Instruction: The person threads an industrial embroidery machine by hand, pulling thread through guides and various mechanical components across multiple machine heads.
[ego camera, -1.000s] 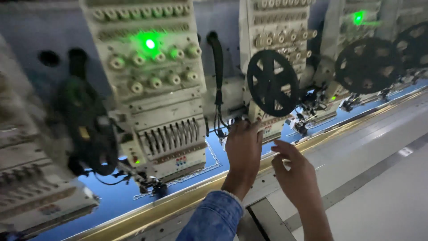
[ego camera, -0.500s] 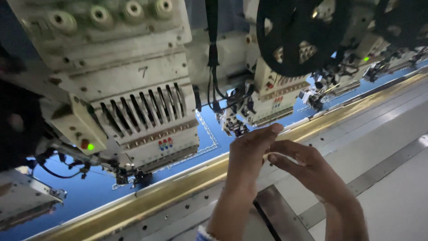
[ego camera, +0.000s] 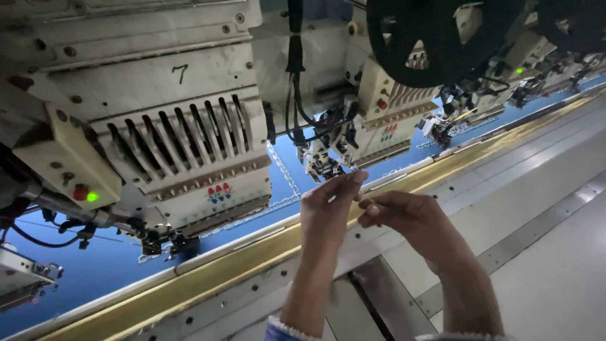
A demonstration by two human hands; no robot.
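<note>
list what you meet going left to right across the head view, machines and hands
green light → slotted embroidery head → hanging black cable → left hand → right hand → black reel

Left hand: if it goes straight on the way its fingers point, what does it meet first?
Probably the small metal needle assembly hanging under the cream embroidery machine head; the left hand points up toward it. Depth is unclear, so it might pass in front.
</note>
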